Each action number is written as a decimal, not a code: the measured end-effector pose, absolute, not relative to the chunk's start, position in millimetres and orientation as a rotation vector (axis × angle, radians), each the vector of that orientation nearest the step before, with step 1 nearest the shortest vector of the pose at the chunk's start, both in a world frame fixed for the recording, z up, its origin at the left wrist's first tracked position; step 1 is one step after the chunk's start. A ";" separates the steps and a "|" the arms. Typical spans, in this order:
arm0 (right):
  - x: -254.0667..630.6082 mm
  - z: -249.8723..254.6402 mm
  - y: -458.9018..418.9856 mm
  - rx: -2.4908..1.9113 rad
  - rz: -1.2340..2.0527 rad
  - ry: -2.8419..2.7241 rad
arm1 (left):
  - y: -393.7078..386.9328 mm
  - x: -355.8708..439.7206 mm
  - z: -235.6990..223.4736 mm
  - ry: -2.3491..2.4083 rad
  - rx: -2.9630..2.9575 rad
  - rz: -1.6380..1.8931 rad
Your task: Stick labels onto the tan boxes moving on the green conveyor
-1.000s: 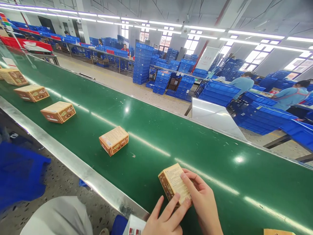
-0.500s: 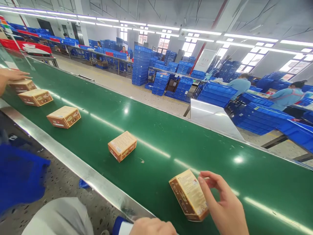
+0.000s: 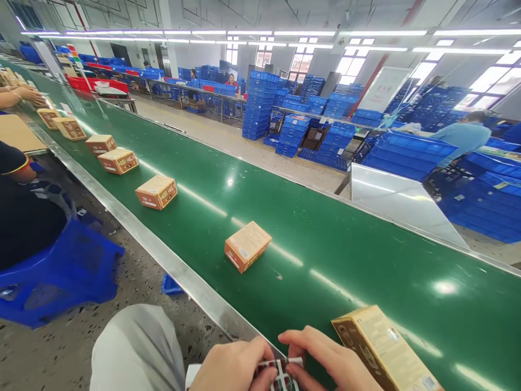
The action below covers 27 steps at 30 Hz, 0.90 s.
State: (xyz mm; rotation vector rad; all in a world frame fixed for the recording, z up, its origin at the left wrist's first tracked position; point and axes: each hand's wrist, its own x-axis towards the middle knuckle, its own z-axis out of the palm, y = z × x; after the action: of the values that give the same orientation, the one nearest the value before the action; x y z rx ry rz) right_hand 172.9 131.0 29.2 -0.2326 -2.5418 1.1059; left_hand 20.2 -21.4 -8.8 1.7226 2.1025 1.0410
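Observation:
At the bottom edge, my left hand (image 3: pixel 234 368) and my right hand (image 3: pixel 329 361) meet over a small red-and-white printed packet (image 3: pixel 280 372), both pinching it with closed fingers. A tan carton (image 3: pixel 385 350) lies on the green conveyor belt (image 3: pixel 325 244) just right of my right hand, not held. Another orange carton (image 3: pixel 247 246) rests farther up the belt, with a further one (image 3: pixel 157 191) and several more beyond it toward the far left.
The belt's steel edge rail (image 3: pixel 163 255) runs diagonally. A seated person on a blue stool (image 3: pixel 61 271) is at left, and another person's hands (image 3: pixel 24 96) reach the far cartons. Stacked blue crates (image 3: pixel 260 103) and workers fill the background. A steel plate (image 3: pixel 399 203) borders the belt's far side.
My right hand let go of the tan carton, which now lies on the belt. Both hands came together on a small packet. The view turned right, so the cartons appear farther right.

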 end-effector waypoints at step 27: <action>69.9 20.6 205.9 -0.580 1.812 -1.910 | -8.4 10.8 -59.3 2.062 2.207 1.361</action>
State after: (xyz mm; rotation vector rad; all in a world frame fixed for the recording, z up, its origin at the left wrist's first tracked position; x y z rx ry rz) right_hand 69.9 205.9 20.6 -0.5799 -1.9099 1.8125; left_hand 10.8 -8.4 -59.3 2.2070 2.0620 1.3613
